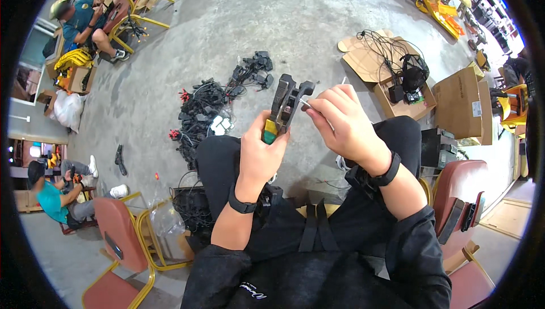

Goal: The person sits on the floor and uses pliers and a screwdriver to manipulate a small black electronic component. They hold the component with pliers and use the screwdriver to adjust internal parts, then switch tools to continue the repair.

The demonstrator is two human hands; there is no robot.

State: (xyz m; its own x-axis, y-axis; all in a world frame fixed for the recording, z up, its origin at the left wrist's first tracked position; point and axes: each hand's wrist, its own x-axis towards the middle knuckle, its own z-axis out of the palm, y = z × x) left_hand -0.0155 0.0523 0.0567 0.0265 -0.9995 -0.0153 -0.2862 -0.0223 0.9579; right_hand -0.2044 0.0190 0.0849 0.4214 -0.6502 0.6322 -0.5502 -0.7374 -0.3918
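My left hand (260, 150) is closed round a black jointed device (284, 99) with a yellow-and-green part (270, 130), held upright over my knees. My right hand (340, 121) is closed on a thin pale rod (304, 103), its near end at the side of the device. The rod's exact kind is too small to make out. Beyond the device, a heap of black electronic parts and cables (201, 104) with a few red and white pieces lies on the concrete floor (244, 19).
An open cardboard box with cables (403, 101) and a tall box (460, 104) stand right. Red chairs (122, 229) (462, 181) flank me. Two people (85, 22) (59, 198) sit at the left. Orange equipment (437, 8) stands at the back right.
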